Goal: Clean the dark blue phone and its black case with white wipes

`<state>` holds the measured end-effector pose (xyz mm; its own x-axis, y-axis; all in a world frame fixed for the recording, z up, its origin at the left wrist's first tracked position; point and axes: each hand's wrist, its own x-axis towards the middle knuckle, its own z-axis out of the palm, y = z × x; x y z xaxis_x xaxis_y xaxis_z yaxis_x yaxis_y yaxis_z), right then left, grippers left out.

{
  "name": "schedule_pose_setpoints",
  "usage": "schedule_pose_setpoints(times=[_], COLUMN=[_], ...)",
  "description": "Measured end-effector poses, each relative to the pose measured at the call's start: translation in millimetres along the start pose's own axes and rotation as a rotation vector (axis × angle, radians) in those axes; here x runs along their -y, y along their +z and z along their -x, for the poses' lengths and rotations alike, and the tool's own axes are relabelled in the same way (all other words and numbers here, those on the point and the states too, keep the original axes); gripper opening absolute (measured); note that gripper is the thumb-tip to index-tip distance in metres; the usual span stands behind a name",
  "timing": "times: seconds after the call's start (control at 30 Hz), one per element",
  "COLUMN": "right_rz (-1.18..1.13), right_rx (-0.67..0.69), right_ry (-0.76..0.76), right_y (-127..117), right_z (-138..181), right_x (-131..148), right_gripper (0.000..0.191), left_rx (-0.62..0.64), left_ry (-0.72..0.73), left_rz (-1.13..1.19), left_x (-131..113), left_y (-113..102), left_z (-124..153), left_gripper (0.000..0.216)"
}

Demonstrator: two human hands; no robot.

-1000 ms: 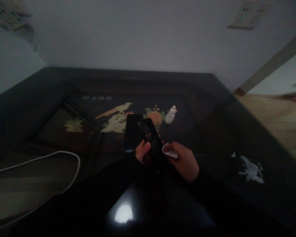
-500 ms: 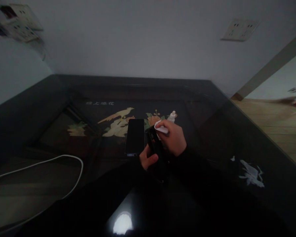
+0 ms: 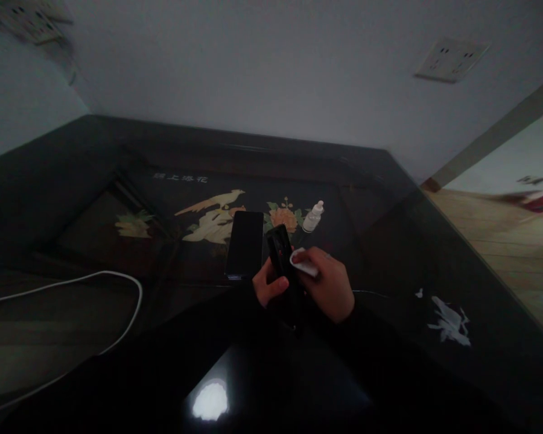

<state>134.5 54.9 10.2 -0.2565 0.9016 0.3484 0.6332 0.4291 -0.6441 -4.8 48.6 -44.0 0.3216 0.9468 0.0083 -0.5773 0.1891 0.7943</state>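
My left hand (image 3: pixel 268 285) is closed around a black phone (image 3: pixel 279 246), which is tilted, with lens-like marks near its upper end. Its lower part fades into the dark sleeves and tabletop. A folded white tissue (image 3: pixel 306 266) is pinched in my right hand (image 3: pixel 332 286), against or very close to the phone's right side. Just left of the held phone, another dark phone (image 3: pixel 245 244) lies flat on the table. A small white bottle (image 3: pixel 314 217) with a narrow cap stands beyond my right hand.
The glossy black table (image 3: pixel 362 181) has a bird-and-flower picture and reaches the wall. Crumpled white scraps (image 3: pixel 450 322) lie at right. A white cable (image 3: pixel 104 273) curves along the left. A wall socket (image 3: pixel 452 60) sits upper right.
My right hand and the tissue have moved down and right, from the phone's upper end along its side. The bottle is now uncovered. The camera view has shifted slightly.
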Motion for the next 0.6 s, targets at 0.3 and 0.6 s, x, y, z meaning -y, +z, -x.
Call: schedule_pose_setpoints(times=[0.3, 0.6], right_rz=[-0.018, -0.027], right_rx=[-0.054, 0.104], right_ry=[-0.063, 0.028], right_y=[-1, -6], right_z=[-29, 41], right_x=[3, -12], right_gripper=[0.013, 0.023], left_rx=[-0.006, -0.037], left_ry=[-0.046, 0.084], left_rz=[-0.017, 0.001], left_x=[-11, -1], left_y=[8, 5], left_z=[6, 0], left_gripper=[0.070, 0.063])
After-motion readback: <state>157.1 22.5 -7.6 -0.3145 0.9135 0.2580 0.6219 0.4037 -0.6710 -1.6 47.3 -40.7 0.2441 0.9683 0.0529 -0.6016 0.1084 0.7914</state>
